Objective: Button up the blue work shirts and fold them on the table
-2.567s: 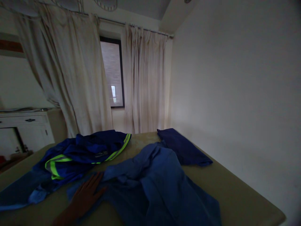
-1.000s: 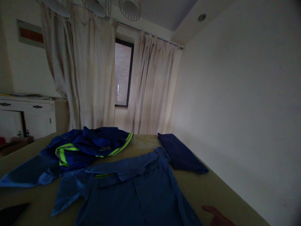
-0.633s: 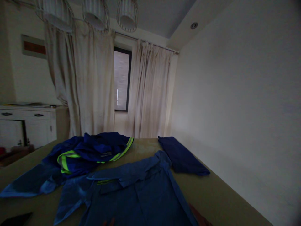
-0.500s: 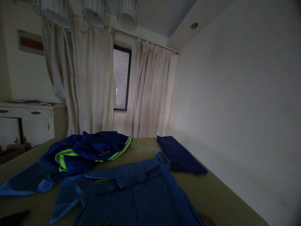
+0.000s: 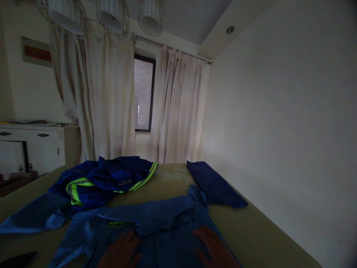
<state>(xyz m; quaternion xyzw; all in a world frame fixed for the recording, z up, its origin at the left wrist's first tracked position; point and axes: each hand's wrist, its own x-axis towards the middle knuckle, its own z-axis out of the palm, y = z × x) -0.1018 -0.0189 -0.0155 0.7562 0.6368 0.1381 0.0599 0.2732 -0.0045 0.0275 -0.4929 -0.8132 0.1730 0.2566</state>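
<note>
A blue work shirt (image 5: 156, 219) lies spread flat on the olive bed (image 5: 259, 230) in front of me. My left hand (image 5: 119, 253) rests flat on the shirt's front, fingers apart. On the shirt's right side lies my right hand (image 5: 213, 249), also flat with fingers spread. Neither hand grips the cloth. Behind the shirt to the left is a heap of blue garments with yellow-green reflective stripes (image 5: 92, 182). A folded dark blue garment (image 5: 214, 184) sits at the back right of the bed.
A white wall runs close along the bed's right side. Cream curtains (image 5: 111, 100) and a dark window (image 5: 142, 96) stand behind the bed. A white cabinet (image 5: 33, 147) is at the left. A dark flat object (image 5: 15, 258) lies at the bed's near left corner.
The crumpled shirt was spread out flat. Both hands, out of view or at the frame edge half a second ago, have moved forward onto the shirt's front.
</note>
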